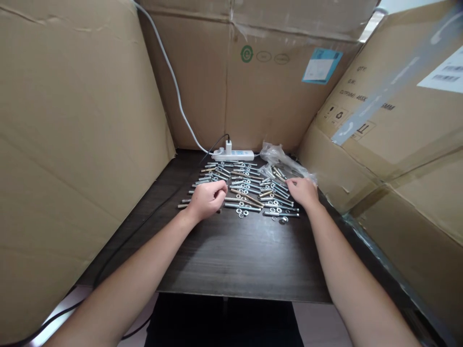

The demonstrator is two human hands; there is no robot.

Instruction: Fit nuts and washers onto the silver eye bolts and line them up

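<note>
Long metal bolts (243, 207), silver and brass-coloured, lie in rough rows on the dark table, with washers (246, 213) and nuts among them. My left hand (208, 198) is curled closed over the left rows. Anything within its fingers is hidden. At the right end of the rows my right hand (304, 191) has its fingers drawn together, close to brass-coloured bolts (278, 172) beside a clear plastic bag (272, 153). I cannot make out what its fingertips hold. A few loose washers and a nut (284, 220) lie at the near right.
Behind the bolts sits a white power strip (237, 155) with a plug and a white cable (177, 91). A black cable (144, 218) crosses the table's left side. Tall cardboard walls (79, 120) enclose the left, back and right. The table's front edge (246, 295) is close to me.
</note>
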